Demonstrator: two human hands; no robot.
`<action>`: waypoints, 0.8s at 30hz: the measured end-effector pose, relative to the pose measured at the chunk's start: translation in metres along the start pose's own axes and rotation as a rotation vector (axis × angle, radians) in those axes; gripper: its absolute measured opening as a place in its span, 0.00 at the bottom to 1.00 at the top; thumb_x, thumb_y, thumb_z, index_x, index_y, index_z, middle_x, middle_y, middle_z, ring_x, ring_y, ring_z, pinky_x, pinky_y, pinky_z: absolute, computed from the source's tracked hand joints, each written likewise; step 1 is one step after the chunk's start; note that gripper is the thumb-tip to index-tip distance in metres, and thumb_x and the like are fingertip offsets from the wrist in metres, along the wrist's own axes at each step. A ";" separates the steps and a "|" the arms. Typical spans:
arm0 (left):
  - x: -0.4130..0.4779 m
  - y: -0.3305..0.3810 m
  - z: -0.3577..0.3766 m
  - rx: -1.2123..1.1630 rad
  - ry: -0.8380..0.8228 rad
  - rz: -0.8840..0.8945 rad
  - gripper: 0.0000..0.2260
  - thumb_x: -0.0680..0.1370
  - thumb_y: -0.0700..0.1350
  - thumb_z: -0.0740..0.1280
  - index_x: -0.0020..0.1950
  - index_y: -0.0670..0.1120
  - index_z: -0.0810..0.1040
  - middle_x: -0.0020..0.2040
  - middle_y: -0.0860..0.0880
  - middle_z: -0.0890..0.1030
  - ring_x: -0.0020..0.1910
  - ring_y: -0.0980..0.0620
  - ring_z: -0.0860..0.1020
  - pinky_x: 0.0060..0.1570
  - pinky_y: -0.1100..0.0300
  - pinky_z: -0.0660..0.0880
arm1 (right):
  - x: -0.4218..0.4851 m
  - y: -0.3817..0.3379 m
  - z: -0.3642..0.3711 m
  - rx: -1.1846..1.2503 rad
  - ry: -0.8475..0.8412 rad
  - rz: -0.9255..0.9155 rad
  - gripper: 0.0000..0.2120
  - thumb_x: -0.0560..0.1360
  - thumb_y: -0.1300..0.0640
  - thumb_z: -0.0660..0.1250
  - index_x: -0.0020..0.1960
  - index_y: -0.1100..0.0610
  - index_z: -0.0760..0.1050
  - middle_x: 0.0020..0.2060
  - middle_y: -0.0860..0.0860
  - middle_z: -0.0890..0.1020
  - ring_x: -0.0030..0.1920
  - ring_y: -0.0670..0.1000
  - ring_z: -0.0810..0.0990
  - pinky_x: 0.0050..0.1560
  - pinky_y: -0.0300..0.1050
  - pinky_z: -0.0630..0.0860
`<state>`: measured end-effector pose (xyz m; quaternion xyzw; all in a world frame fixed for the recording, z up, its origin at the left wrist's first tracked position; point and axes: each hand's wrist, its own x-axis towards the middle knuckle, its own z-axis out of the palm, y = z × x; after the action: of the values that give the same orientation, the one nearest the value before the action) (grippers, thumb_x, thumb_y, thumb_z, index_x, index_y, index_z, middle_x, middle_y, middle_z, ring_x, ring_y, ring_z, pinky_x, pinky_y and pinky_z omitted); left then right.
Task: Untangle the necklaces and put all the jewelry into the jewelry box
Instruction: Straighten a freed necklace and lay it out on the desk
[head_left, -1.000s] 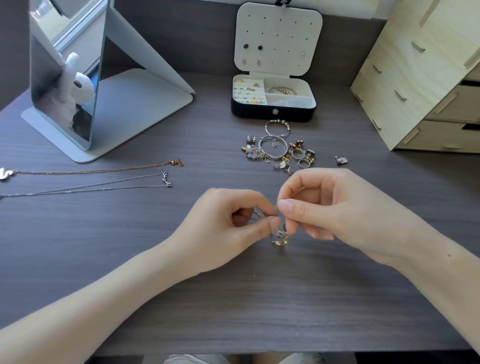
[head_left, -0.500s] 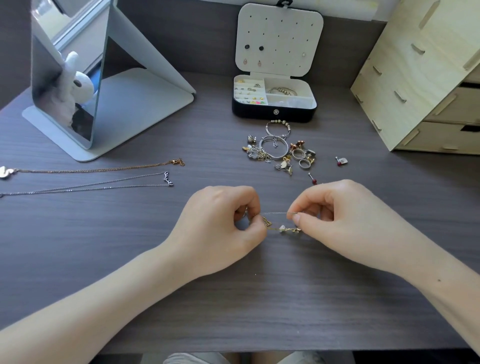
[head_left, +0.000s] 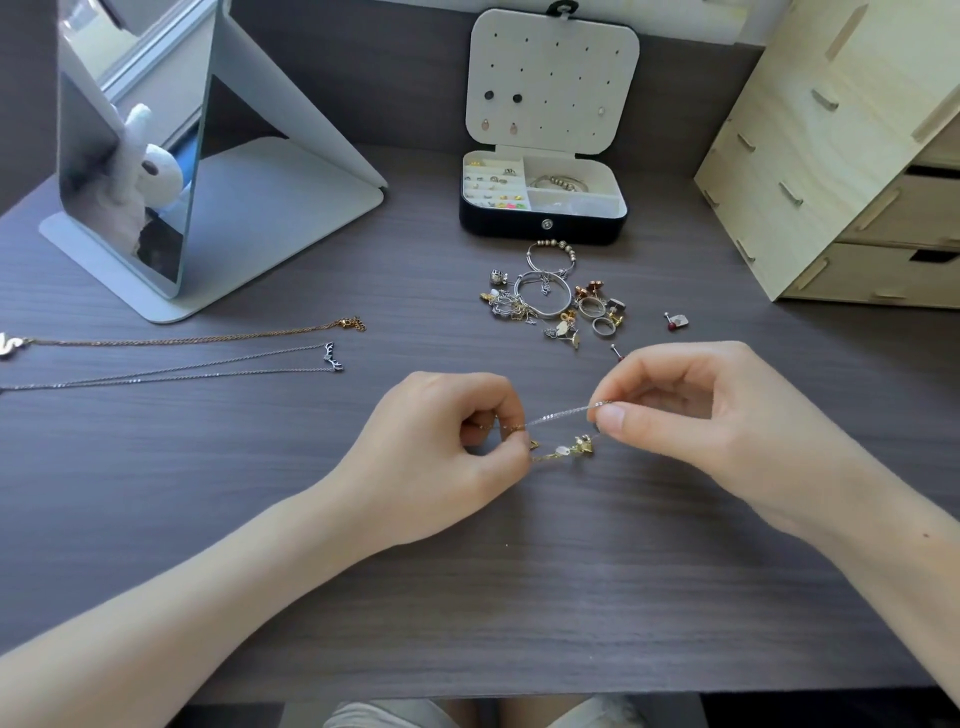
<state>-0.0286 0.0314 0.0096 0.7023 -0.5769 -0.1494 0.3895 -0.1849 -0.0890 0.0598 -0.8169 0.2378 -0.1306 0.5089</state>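
Dark desk (head_left: 467, 597); open jewelry box (head_left: 543, 229), beaded bracelet (head_left: 558, 182) in one compartment.

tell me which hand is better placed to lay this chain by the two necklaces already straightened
Left, probably. The left hand pinches the chain and sits nearer the two necklaces laid out at the left; the right hand would have to cross over.

Dark grey-brown wood-grain table (head_left: 519, 597) with a matt finish, pale unpainted plywood drawer unit (head_left: 831, 156), glossy mirror in a smooth matt white stand (head_left: 291, 208), black jewelry box with a matt white lining (head_left: 543, 228), shiny thin silver metal chain (head_left: 561, 413), glinting gold metal necklace (head_left: 197, 340)
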 end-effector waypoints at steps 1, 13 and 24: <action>0.000 0.000 0.000 -0.008 -0.001 0.002 0.08 0.69 0.46 0.65 0.31 0.55 0.70 0.25 0.55 0.66 0.26 0.56 0.63 0.29 0.70 0.59 | 0.000 0.000 -0.001 0.034 0.000 -0.009 0.01 0.67 0.55 0.71 0.37 0.52 0.81 0.33 0.48 0.82 0.36 0.44 0.80 0.40 0.32 0.74; 0.000 0.000 -0.003 -0.100 -0.088 0.041 0.04 0.70 0.47 0.68 0.36 0.49 0.77 0.27 0.53 0.64 0.27 0.55 0.63 0.29 0.69 0.58 | -0.004 -0.008 -0.008 -0.155 0.017 -0.140 0.02 0.67 0.54 0.68 0.38 0.52 0.79 0.25 0.54 0.71 0.27 0.46 0.67 0.28 0.37 0.65; -0.003 -0.003 -0.008 0.068 -0.173 0.128 0.07 0.64 0.41 0.65 0.38 0.51 0.78 0.28 0.54 0.70 0.32 0.55 0.69 0.33 0.67 0.64 | -0.027 0.009 -0.004 -0.666 -0.318 -0.109 0.09 0.66 0.43 0.64 0.44 0.41 0.80 0.39 0.40 0.77 0.37 0.39 0.74 0.35 0.32 0.66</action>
<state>-0.0223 0.0373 0.0118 0.6612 -0.6567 -0.1645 0.3232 -0.2120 -0.0805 0.0546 -0.9593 0.1413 0.0552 0.2382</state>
